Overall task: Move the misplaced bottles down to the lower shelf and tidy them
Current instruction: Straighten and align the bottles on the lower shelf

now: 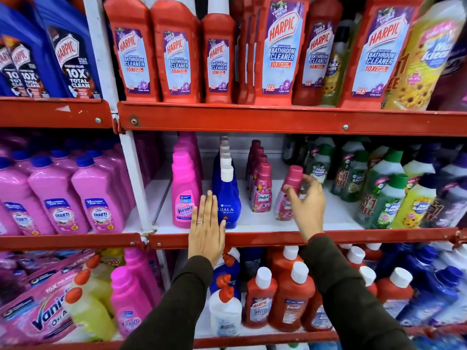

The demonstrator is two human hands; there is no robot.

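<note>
A small pink Comfort bottle (292, 176) leans to the left on the white middle shelf (336, 215). My right hand (307, 205) wraps it, thumb on its front and fingers behind. To its left a row of upright Comfort bottles (261, 193) runs back into the shelf. My left hand (206, 228) is flat with straight fingers at the shelf's red front rim (252, 238), in front of a blue Ujala bottle (227, 195) and a pink Vanish bottle (183, 190). It holds nothing.
Red Harpic bathroom cleaner bottles (177, 54) fill the upper shelf. Green and yellow Max Kleen bottles (389, 198) crowd the middle shelf's right side. Small red Harpic bottles (260, 299) and white-capped blue bottles stand on the bottom shelf. Bare shelf lies around the tilted bottle.
</note>
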